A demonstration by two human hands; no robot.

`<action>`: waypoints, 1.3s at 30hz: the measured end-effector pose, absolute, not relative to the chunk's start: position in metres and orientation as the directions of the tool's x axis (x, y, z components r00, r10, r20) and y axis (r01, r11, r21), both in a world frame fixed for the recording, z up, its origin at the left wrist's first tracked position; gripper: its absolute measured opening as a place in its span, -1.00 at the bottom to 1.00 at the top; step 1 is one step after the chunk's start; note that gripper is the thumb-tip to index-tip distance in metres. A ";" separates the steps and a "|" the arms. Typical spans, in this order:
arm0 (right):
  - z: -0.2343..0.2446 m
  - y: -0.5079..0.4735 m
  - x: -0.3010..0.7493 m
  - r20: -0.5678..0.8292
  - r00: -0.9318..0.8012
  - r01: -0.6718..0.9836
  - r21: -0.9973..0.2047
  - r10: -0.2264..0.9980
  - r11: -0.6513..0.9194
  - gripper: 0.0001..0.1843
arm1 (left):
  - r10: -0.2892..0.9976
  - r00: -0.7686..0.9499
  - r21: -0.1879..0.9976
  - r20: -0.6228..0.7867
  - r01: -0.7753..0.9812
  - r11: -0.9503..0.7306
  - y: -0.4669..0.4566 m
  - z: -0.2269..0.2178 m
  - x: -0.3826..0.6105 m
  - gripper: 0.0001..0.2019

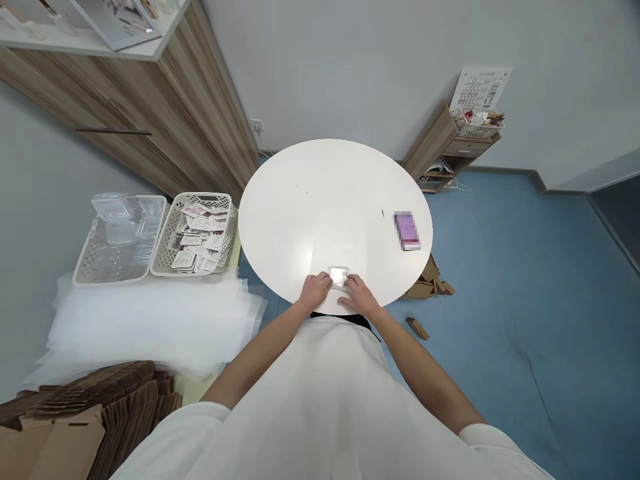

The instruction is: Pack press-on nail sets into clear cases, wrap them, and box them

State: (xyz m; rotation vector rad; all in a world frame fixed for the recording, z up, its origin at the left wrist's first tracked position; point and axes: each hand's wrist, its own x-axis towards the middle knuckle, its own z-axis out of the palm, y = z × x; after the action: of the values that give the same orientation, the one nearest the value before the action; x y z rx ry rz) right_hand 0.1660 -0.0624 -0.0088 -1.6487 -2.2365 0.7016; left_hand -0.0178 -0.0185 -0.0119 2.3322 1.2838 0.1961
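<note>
A small clear rectangular plastic box [339, 273] lies near the close edge of the white oval table [320, 180]; the loosely curled left hand [316, 291] meets its left side, whether gripping I cannot tell; the right hand [362, 296] is spread open, thumb apart, fingertips at the box's right side.

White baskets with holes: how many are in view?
3: the far-left basket, holding clear containers; the card basket beside it, holding printed cards; the right-hand basket atop the small cabinet.
</note>
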 end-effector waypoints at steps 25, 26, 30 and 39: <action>-0.021 -0.037 0.167 -0.075 -0.464 0.823 -0.404 0.883 0.399 -0.80 | 0.696 0.718 0.422 0.009 0.628 -0.654 -0.007 -0.010 -0.021 -0.74; -0.020 -0.034 0.167 -0.069 -0.467 0.818 -0.413 0.881 0.401 -0.82 | 0.692 0.722 0.422 -0.008 0.630 -0.652 -0.006 -0.009 -0.020 -0.73; -0.008 -0.033 0.165 -0.060 -0.483 0.791 -0.456 0.873 0.407 -0.84 | 0.698 0.714 0.452 -0.041 0.637 -0.625 -0.002 -0.003 -0.020 -0.73; 0.020 -0.053 0.162 -0.141 -0.503 0.778 -0.504 0.853 0.375 -0.78 | 0.624 0.738 0.515 -0.257 0.650 -0.558 -0.004 0.027 -0.026 -0.77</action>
State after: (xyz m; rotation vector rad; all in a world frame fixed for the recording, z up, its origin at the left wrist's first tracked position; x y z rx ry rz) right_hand 0.1619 -0.0532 0.0197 -1.4835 -2.4835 0.7882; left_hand -0.0259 -0.0044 0.0274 2.3413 0.9578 -0.0591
